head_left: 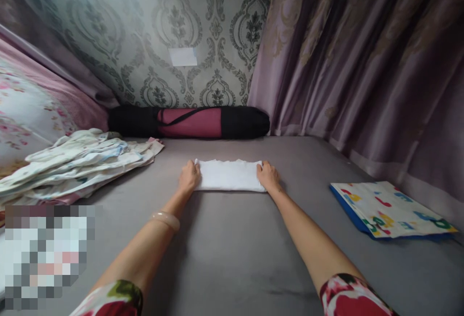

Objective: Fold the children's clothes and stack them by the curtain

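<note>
A white folded cloth (229, 176) lies as a flat, wide rectangle on the grey sheet (228, 238), with a slightly uneven far edge. At its left end my left hand (189, 176) has its fingers curled around the edge. My right hand (268, 177) grips the opposite end in the same way, the thumb over the top. Both arms stretch forward, and a pale bangle (166, 220) circles the left forearm. What kind of cloth it is, I cannot tell.
Stacked clothes (83, 161) lie at left beside a floral pillow (25, 113). A black and maroon roll bag (190, 122) rests against the wallpapered wall. At right are a folded letter-print item (393, 209) and purple curtains (348, 64). A blurred patch covers the lower left.
</note>
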Demonstrator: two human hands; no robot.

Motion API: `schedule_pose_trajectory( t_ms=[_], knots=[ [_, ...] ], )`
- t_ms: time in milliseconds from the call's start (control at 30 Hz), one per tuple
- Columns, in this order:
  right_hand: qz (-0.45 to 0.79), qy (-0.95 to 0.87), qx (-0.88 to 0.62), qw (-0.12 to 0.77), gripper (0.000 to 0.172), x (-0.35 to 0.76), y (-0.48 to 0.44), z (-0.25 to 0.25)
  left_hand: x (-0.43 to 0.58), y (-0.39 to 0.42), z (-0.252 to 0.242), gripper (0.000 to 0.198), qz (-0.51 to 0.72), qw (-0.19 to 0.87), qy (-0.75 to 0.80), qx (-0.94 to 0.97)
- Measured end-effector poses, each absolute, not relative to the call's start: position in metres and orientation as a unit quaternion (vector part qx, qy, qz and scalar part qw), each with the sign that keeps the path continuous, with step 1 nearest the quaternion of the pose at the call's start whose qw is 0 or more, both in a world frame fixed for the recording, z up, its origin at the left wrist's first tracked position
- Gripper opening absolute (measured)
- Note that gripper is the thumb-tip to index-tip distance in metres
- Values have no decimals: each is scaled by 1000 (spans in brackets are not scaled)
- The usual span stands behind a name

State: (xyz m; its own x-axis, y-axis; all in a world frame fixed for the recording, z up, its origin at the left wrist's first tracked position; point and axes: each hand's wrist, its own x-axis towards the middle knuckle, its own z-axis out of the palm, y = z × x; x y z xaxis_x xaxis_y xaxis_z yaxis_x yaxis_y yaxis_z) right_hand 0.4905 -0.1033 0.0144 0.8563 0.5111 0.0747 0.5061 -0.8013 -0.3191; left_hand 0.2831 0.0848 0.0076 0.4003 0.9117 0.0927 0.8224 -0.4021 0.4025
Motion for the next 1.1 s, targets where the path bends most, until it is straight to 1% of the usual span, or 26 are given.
schedule_pose_trajectory(
  t_ms=[100,167,267,367,433,500,600,767,933,1100],
  knots=[
    [37,-269,-945,185,35,496,-106,20,281,83,15,31,145,144,535,820],
    [40,-271,-943,189,36,495,-108,25,279,81,19,34,160,116,531,824],
    [-22,-293,-938,186,39,482,-107,32,281,73,23,35,195,54,488,849],
    [-81,-391,-899,180,46,457,-98,33,292,57,21,36,216,31,390,894],
    [-67,-472,-862,171,51,440,-90,32,301,45,18,38,210,33,318,924],
    [-38,-530,-832,159,55,427,-82,31,309,35,14,42,187,40,282,940],
    [-12,-562,-814,148,57,418,-74,31,316,26,13,47,151,48,282,946],
    [-10,-577,-806,134,57,417,-67,23,317,25,14,50,137,33,290,947],
    [25,-567,-812,132,57,419,-65,6,318,26,2,51,68,54,308,947],
    [31,-566,-813,131,57,421,-64,4,317,27,-2,52,64,59,312,946]
  ],
)
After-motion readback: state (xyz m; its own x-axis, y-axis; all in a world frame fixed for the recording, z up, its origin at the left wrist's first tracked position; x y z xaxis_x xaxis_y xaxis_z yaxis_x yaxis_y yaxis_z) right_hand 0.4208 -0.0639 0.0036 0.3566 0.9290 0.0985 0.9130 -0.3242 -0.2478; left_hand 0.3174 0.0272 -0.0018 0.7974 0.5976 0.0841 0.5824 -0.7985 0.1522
